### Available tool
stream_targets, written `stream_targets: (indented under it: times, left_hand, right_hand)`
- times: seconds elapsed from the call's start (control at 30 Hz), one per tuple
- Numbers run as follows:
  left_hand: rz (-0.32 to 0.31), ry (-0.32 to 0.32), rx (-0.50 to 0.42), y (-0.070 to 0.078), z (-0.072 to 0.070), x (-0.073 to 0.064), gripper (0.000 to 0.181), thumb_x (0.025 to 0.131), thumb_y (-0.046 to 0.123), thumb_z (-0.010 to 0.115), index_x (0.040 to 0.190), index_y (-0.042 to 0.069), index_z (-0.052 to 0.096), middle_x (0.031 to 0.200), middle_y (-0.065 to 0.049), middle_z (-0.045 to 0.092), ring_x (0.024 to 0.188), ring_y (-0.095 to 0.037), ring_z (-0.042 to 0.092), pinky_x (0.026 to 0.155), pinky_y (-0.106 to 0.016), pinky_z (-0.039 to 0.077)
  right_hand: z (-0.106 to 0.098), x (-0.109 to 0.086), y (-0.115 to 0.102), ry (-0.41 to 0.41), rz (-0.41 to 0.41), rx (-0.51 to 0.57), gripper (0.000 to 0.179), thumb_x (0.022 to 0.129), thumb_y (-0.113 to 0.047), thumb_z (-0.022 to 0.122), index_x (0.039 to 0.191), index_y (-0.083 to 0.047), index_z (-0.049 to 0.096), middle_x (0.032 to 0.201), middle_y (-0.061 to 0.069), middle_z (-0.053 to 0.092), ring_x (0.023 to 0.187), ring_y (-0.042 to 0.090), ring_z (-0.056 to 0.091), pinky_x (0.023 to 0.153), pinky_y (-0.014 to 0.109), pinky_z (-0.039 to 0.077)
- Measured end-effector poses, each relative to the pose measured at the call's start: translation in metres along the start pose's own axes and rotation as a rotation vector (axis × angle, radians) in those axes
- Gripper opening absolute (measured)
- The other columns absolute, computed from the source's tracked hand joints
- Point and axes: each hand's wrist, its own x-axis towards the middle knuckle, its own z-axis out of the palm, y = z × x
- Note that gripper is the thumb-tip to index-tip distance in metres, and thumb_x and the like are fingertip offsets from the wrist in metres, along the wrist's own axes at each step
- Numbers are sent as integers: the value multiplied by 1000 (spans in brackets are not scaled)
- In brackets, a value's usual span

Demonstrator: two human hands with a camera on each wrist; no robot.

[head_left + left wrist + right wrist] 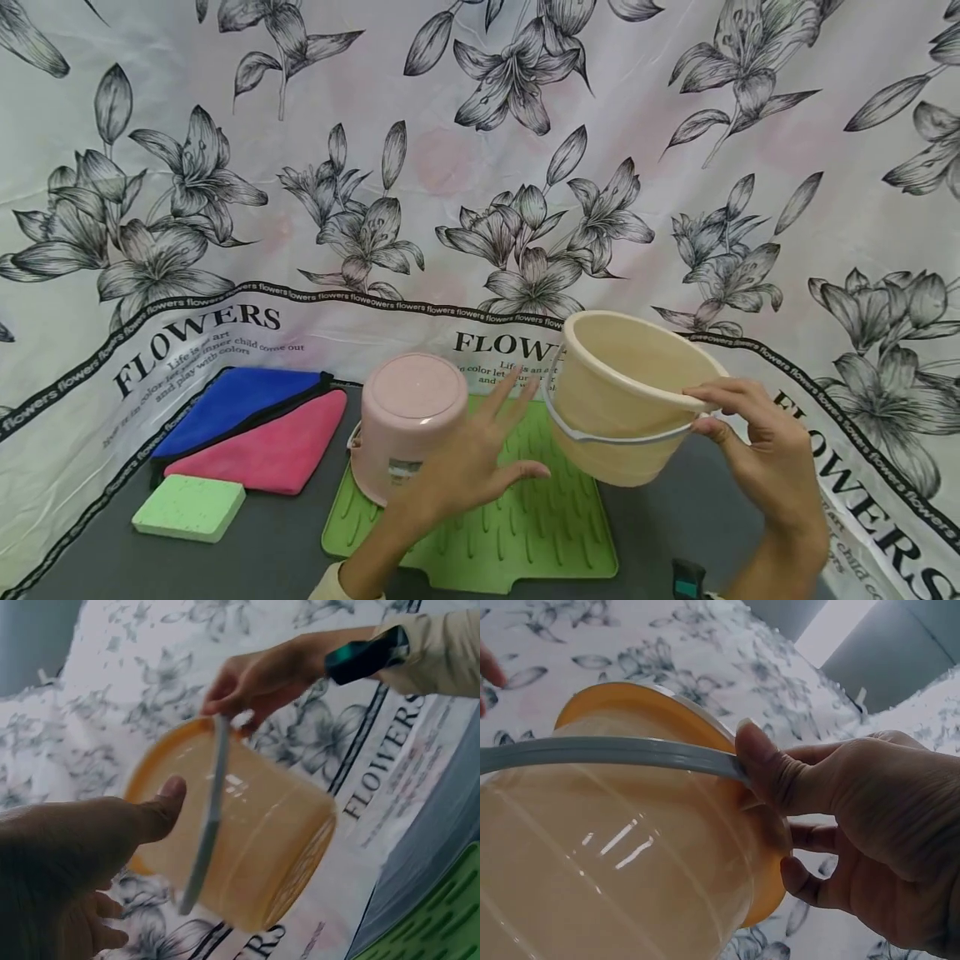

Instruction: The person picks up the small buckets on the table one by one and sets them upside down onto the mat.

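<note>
A cream plastic bucket (622, 417) with a grey handle (600, 435) is held tilted above the right part of a green drying mat (495, 542). My right hand (772, 458) pinches its rim, the thumb near the handle's end in the right wrist view. My left hand (468, 458) has its fingers spread and holds nothing; it is between the cream bucket and a pink bucket (412, 392), overlapping the pink one in the head view. The pink bucket stands upside down on the mat's left part. In the left wrist view the cream bucket (255, 825) lies beyond my left thumb.
Left of the mat are a blue and pink zippered pouch (262, 442) and a light green sponge (191, 508) on the dark grey table (270, 558). A floral-printed cloth (420, 208) hangs behind and at both sides. A dark watch (687, 579) is on my right wrist.
</note>
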Motion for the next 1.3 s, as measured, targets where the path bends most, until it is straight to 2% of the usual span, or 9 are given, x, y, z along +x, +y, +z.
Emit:
stream_targets:
  times: [0.13,0.3,0.43,0.53,0.7,0.8,0.93,1.13,1.3]
  left_hand:
    - [91,7,-58,12,9,2,108,94,46,74,170,23,1,178,-7,-8,128,-33,68,95,-32,62]
    - [122,87,-189,20,19,3,119,90,34,81,169,18,-7,176,-15,-17,159,-41,27,114,-44,50]
    - [66,251,-321,25,27,2,106,84,24,88,156,8,13,174,-25,15,161,-39,24,125,-51,37]
    - [2,340,-315,27,27,1,112,78,28,93,157,12,15,166,-22,37,148,-37,50,115,-46,52]
    - [-90,355,-157,26,20,-1,89,84,43,84,159,32,37,148,-15,62,90,-23,76,61,-18,56]
    - [-76,376,-333,22,15,0,55,93,35,76,141,20,54,133,-13,66,112,-27,74,74,-18,61]
    - [-19,355,-538,18,9,-1,68,81,33,86,132,7,50,141,-19,57,139,-38,57,96,-34,62]
    - [7,332,-560,13,4,-2,77,75,19,95,134,8,47,147,-19,51,142,-37,54,100,-40,61]
    - [88,299,-626,3,-2,0,66,81,7,89,133,2,48,141,-22,55,140,-40,58,98,-34,61]
  right_hand:
    - [13,11,-12,-22,-95,75,42,90,-22,76,101,18,73,114,0,76,116,8,66,105,16,50]
    - [31,22,-28,-30,-145,33,46,92,-33,74,102,11,76,104,12,74,114,6,64,105,16,49]
    - [43,28,-45,-12,-169,-49,49,95,-40,70,101,7,79,96,16,73,107,8,62,101,12,47]
    - [52,33,-61,-20,-194,-155,51,98,-46,65,100,3,80,94,14,74,99,14,60,98,14,41]
    - [66,37,-88,-103,-220,-319,54,104,-49,54,102,-1,80,94,10,76,92,25,58,83,30,32]
    - [74,38,-99,-116,-248,-350,53,105,-48,52,104,-3,80,96,8,76,93,27,60,78,34,30]
    - [82,39,-108,-80,-261,-351,51,104,-47,54,105,-4,80,97,8,77,95,28,61,78,37,31]
    - [87,39,-113,-66,-245,-364,50,103,-49,54,105,-6,81,96,7,77,95,27,62,80,37,35]
    - [79,44,-107,8,-299,-122,42,101,-38,66,104,1,80,106,16,77,104,20,66,95,15,48]
